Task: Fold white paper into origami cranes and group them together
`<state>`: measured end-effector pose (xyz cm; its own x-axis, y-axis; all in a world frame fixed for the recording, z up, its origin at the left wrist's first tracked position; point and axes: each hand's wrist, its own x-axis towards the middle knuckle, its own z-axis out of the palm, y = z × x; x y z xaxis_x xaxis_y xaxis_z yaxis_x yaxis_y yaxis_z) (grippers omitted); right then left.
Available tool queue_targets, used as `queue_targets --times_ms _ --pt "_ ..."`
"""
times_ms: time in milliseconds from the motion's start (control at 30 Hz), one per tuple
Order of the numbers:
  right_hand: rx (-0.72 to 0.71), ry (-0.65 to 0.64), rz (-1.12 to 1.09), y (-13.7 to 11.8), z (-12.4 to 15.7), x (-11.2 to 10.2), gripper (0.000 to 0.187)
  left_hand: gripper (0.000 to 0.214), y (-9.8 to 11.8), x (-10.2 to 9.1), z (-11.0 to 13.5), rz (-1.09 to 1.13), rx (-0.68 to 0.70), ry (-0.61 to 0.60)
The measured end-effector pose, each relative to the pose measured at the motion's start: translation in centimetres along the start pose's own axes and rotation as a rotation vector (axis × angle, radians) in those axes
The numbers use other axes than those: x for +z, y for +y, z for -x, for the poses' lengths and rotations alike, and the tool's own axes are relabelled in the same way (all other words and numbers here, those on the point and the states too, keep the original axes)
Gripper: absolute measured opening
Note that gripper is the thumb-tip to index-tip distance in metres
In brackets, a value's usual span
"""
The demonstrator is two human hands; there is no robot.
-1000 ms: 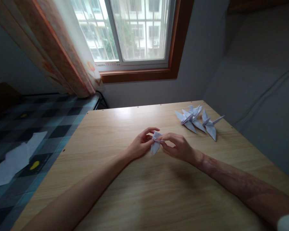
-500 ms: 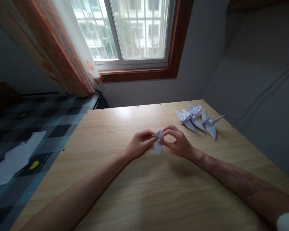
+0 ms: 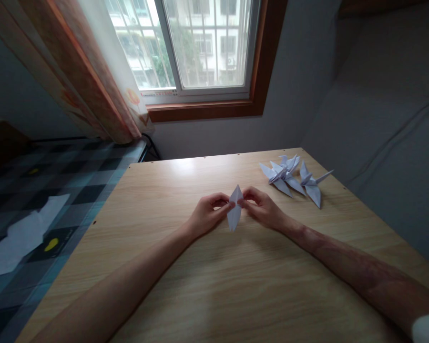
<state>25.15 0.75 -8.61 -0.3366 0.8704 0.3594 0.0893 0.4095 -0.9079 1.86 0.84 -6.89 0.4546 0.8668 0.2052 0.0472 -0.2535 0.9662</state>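
Between my two hands a small piece of folded white paper stands upright over the middle of the table. It is a narrow diamond, pointed at the top and split into two points at the bottom. My left hand pinches its left edge between thumb and fingers. At the opposite edge, my right hand grips it the same way, fingers curled behind. Folded paper cranes lie together beyond my right hand, and one more paper crane sits just right of them.
The wooden table reaches toward a wall with a window. On the left is a bed with a checked cover, with white paper sheets on it. A curtain hangs beside the window.
The paper's top flap, bent over before, now points straight up, so the full diamond shows. My right hand's fingers have closed in nearer the paper. My left hand has hardly moved.
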Motion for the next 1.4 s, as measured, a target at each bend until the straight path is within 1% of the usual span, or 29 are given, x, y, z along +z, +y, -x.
queue_targets --times_ms 67,133,267,300,367,433,567,767,867,1000,1100,1200,1267,1400 --pt "0.002 0.002 -0.036 0.4 0.0 0.0 0.031 0.034 0.2 0.0 0.1 -0.008 0.008 0.016" --pt "-0.016 0.030 -0.046 0.6 0.0 0.0 0.030 0.035 0.5 0.1 0.2 0.008 0.006 0.021" --pt "-0.065 0.078 -0.042 0.7 0.1 0.0 0.028 0.056 0.7 0.0 0.3 0.046 -0.028 -0.010" --pt "-0.070 0.081 -0.042 0.7 0.1 0.0 0.028 0.055 0.7 -0.1 0.3 0.050 -0.031 -0.023" --pt "-0.071 0.092 -0.039 0.7 0.1 0.0 0.027 0.045 0.7 -0.1 0.3 0.076 -0.034 -0.044" --pt "-0.068 0.099 -0.033 0.6 0.1 0.1 0.027 0.039 0.6 0.0 0.3 0.125 -0.046 -0.054" --pt "-0.046 0.083 -0.047 0.4 0.1 0.1 0.029 0.039 0.2 -0.1 0.2 0.186 -0.077 -0.027" --pt "0.073 0.030 -0.090 0.9 0.0 0.1 0.034 0.043 0.1 -0.4 0.0 0.176 -0.121 -0.014" --pt "0.106 0.005 -0.142 1.1 -0.1 0.0 0.036 0.046 0.1 -0.4 0.0 0.173 -0.146 0.001" --pt "0.055 0.000 -0.133 1.0 0.0 -0.1 0.031 0.048 0.2 -0.4 -0.1 0.177 -0.177 -0.003" --pt "0.017 0.013 -0.152 1.1 0.1 -0.2 0.026 0.047 0.5 -0.3 -0.2 0.215 -0.190 -0.040" --pt "0.056 0.014 -0.228 1.3 0.2 -0.1 0.027 0.046 0.7 -0.4 -0.1 0.278 -0.170 -0.108" --pt "0.077 0.011 -0.264 1.4 0.3 0.0 0.029 0.049 0.6 -0.5 -0.1 0.297 -0.166 -0.130" --pt "0.053 0.007 -0.232 1.3 0.4 0.0 0.028 0.044 0.2 -0.6 -0.1 0.296 -0.200 -0.084"
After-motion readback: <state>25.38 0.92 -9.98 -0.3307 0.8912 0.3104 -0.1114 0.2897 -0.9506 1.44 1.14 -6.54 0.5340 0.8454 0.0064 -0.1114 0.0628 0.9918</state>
